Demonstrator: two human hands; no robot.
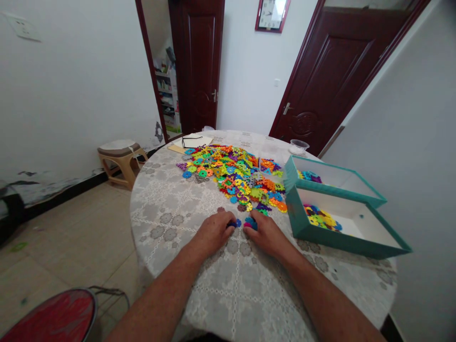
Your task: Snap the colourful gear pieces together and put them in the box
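Left hand: the left hand (213, 232) is curled narrow, fingertips down on a few blue pieces (233, 223); the exact grip is partly hidden.
Right hand: the right hand (267, 232) is cupped narrow around a blue-and-pink cluster (250, 223), close beside the left hand.
Pieces: a single heap (231, 178) of many flat, toothed plastic discs, too many to count, in bright mixed colours, lies mid-tabletop, just ahead of both hands.
Tabletop: one round tabletop (171, 228), covered in a textured lace-patterned cloth.
Boxes: two teal cardboard trays with white insides stand to the right of the heap, side by side. The far tray (331, 189) and the near tray (342, 242) each hold a smaller batch of pieces.
Also on the tabletop: one pair of glasses (188, 141) on a paper sheet (199, 141), and one clear plastic tub (299, 146).
Room: two dark-red wooden doors (197, 61) (327, 71), one wall clock (272, 14), one low stool (121, 161).
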